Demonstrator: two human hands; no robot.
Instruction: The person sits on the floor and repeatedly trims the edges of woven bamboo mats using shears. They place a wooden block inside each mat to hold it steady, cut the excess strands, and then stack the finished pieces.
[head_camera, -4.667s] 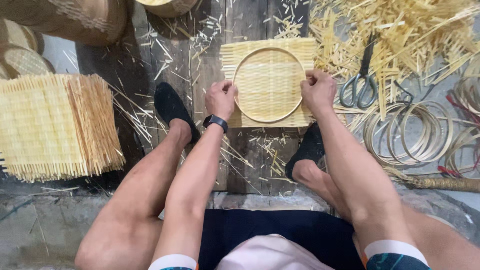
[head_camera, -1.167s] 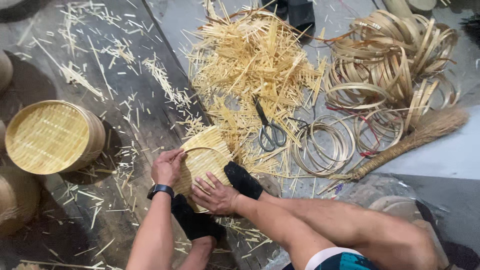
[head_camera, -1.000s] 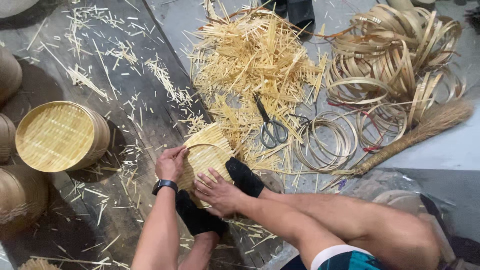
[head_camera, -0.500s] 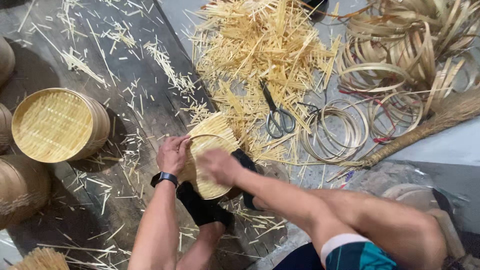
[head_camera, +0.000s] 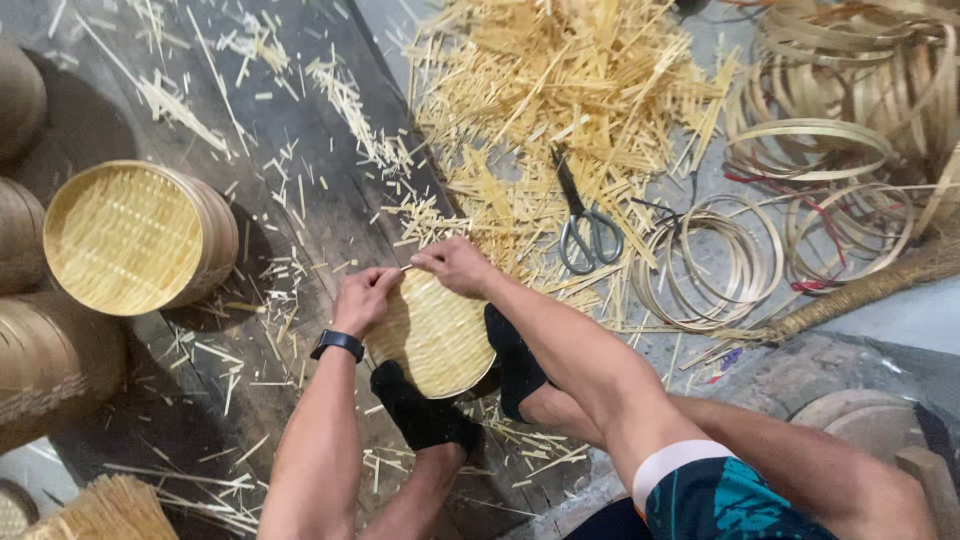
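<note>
At the woven disc's far rim, left hand and right hand pinch closed; scissors near.

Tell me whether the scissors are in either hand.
No: the scissors lie on the bamboo scraps, apart from both hands gripping the woven disc.

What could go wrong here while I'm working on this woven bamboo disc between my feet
The scissors lie open-handled in the bamboo offcuts just beyond the right hand; a reach could catch the blades. Both hands, left hand included, pinch the rim of the woven disc bare, so splinters seem likely. The disc is held only by socked feet and might slip.
</note>
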